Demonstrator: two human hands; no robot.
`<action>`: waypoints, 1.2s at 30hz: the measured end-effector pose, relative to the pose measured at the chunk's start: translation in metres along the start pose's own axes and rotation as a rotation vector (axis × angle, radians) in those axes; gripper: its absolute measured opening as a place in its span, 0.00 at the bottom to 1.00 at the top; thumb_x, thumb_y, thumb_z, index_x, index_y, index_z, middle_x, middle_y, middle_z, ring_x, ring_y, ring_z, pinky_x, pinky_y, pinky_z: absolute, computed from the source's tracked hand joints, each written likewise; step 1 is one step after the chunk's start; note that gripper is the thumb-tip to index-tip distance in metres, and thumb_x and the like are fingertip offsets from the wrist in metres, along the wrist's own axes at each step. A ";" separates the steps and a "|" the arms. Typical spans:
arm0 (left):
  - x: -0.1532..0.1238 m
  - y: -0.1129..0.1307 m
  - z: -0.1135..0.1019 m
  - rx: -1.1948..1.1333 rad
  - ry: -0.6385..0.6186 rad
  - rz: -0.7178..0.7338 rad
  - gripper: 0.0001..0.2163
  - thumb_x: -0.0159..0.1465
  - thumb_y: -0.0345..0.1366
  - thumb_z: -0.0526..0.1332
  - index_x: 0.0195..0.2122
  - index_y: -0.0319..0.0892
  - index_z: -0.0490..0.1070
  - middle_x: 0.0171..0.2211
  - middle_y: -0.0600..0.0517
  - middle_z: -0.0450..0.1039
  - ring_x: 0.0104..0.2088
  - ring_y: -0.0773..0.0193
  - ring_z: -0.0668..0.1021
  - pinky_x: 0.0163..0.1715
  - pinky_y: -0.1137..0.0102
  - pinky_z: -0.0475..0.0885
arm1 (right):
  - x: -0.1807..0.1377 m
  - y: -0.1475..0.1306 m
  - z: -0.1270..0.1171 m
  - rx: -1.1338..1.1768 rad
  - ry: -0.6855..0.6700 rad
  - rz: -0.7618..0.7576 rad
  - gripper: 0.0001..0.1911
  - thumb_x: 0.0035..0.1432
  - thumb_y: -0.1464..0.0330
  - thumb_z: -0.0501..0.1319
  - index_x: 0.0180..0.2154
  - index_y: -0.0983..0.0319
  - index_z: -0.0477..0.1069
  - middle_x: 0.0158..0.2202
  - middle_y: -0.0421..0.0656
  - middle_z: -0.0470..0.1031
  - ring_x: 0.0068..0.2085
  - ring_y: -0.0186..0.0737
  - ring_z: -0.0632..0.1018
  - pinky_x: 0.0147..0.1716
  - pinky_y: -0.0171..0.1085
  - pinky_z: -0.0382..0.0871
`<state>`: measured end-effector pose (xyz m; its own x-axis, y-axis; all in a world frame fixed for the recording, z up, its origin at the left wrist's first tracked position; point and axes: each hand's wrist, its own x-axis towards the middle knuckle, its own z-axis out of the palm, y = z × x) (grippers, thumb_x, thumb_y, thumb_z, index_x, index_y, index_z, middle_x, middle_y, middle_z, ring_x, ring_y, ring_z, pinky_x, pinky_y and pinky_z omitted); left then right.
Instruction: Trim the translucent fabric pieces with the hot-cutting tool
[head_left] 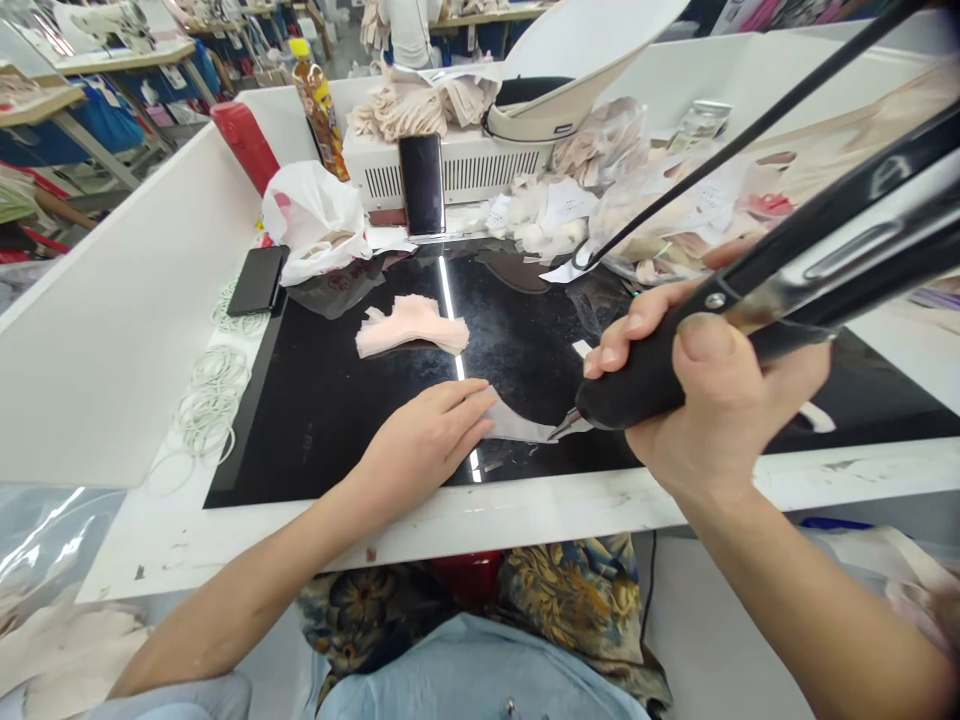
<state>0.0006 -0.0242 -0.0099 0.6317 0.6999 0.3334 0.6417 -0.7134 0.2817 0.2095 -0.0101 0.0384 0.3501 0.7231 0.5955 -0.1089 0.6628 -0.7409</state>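
Observation:
My left hand (431,430) lies flat, fingers stretched out, pressing a thin whitish curved fabric piece (517,418) onto the black glass board (322,400). A black hand-held tool (645,385) with a pointed metal tip is wrapped in my right hand (720,410), the thumb along its side. Its tip meets the right end of the fabric piece. Whether it cuts or only touches there, I cannot tell. Behind my left hand, a stack of pale pink fabric pieces (412,327) sits on the board.
Loops of pale elastic cord (214,400) and a dark phone (257,281) lie along the left edge. Another phone (421,185) leans against a vented white box (375,180). A white plastic bag (315,220), a drink bottle (319,110) and bagged fabric (697,210) stand behind. A black cable (720,150) crosses the right.

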 end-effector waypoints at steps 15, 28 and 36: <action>-0.040 -0.018 -0.033 0.004 -0.139 -0.213 0.14 0.69 0.43 0.63 0.52 0.41 0.73 0.48 0.47 0.73 0.47 0.58 0.77 0.48 0.62 0.75 | -0.021 0.012 0.051 0.165 -0.112 0.102 0.16 0.53 0.63 0.72 0.45 0.52 0.74 0.29 0.35 0.73 0.22 0.35 0.74 0.22 0.40 0.70; -0.047 -0.015 -0.019 -0.048 -0.052 -0.161 0.07 0.72 0.38 0.60 0.41 0.41 0.74 0.45 0.49 0.75 0.46 0.61 0.76 0.50 0.63 0.72 | -0.029 0.014 0.073 0.163 -0.096 0.130 0.20 0.52 0.60 0.73 0.45 0.54 0.71 0.29 0.34 0.73 0.23 0.33 0.74 0.22 0.40 0.70; -0.049 -0.015 -0.018 -0.061 -0.041 -0.186 0.06 0.70 0.37 0.62 0.43 0.41 0.73 0.48 0.49 0.75 0.47 0.61 0.76 0.50 0.64 0.72 | -0.033 0.018 0.081 0.150 -0.078 0.147 0.21 0.52 0.59 0.72 0.45 0.55 0.69 0.29 0.34 0.73 0.23 0.33 0.74 0.20 0.40 0.74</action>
<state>-0.0478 -0.0490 -0.0143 0.5226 0.8199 0.2337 0.7225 -0.5715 0.3892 0.1208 -0.0059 0.0307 0.2478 0.8230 0.5112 -0.2928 0.5665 -0.7703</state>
